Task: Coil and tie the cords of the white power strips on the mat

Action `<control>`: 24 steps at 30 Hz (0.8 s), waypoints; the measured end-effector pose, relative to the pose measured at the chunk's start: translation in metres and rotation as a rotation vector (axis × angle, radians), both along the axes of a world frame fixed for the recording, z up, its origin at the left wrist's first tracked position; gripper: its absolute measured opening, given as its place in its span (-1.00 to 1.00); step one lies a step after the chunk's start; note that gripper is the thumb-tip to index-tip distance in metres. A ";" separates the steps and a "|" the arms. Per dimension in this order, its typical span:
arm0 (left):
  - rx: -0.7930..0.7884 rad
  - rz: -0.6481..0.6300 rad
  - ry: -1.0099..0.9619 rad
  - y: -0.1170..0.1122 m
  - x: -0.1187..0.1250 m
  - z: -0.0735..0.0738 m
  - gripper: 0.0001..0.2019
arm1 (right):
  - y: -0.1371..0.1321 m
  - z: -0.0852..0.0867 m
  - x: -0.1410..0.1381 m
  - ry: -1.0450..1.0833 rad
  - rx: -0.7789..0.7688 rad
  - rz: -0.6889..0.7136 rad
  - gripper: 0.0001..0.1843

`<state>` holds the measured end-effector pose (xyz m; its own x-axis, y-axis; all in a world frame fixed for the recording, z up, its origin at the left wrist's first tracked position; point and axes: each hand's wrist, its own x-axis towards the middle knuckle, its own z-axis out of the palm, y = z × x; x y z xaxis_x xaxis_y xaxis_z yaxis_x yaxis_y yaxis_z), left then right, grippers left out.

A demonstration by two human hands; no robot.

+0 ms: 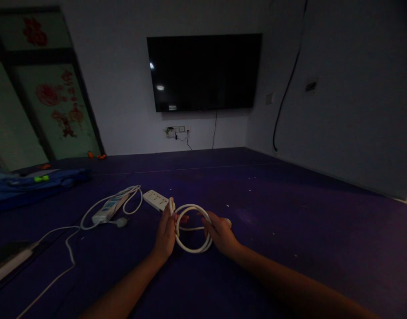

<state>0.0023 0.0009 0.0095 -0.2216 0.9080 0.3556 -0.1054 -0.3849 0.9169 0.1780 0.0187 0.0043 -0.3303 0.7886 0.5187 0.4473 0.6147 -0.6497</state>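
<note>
Between my hands stands a white power cord (194, 251) looped into a round coil. My left hand (165, 232) grips the coil's left side, with a stretch of cord rising along its fingertips. My right hand (220, 232) is closed round the right side of the coil. A pale rounded end, perhaps a plug (229, 223), shows just past the right knuckles. Just beyond my left fingers a white power strip (153, 199) lies on the purple floor, its right end partly hidden by that hand. Some fingertips are hidden behind the cord.
Left of my hands lies another white power strip (105, 212) with its cord and a plug (122, 222). A white device (10, 266) trails a thin cable at lower left. Blue cloth (63, 178) lies farther back. A television (205, 73) hangs on the wall.
</note>
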 end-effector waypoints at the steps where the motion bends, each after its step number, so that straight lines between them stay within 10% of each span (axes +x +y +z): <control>1: -0.014 -0.059 0.005 -0.001 0.001 0.002 -0.44 | 0.001 -0.001 0.000 0.005 0.016 0.004 -0.65; 24: -0.234 -0.393 -0.134 -0.009 0.013 0.013 -0.54 | -0.001 -0.009 -0.005 -0.027 0.011 -0.052 -0.60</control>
